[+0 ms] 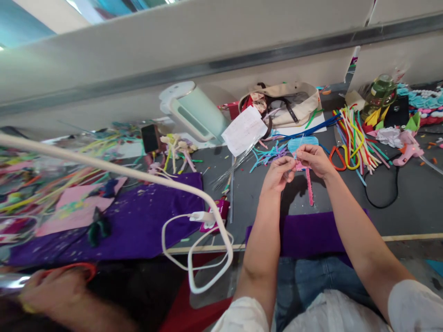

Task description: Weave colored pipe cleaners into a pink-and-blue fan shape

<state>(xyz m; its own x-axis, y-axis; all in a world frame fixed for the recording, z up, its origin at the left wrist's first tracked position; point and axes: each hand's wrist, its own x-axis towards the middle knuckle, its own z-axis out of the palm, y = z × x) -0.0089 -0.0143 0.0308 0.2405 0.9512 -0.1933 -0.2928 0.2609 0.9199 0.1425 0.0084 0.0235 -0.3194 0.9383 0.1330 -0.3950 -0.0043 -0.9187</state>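
Observation:
My left hand (279,173) and my right hand (313,159) meet above the grey table, fingertips pinched close together. A small bit of something pale shows between them, too small to name. Just below the fingers is a pink fuzzy strip (309,188), like a pipe cleaner, hanging or lying toward me; I cannot tell whether it is held. Behind my hands sits a light blue ribbed oval piece (303,143). Blue and purple pipe cleaners (272,154) lie left of it. Orange-handled scissors (337,158) rest to the right of my right hand.
A bundle of coloured pipe cleaners (356,140), a pink glue gun (409,148) and a green bottle (380,94) stand right. Behind are a beige bag (301,103) and paper (244,130). A white cable (207,196) crosses left, near another person's hand (55,290).

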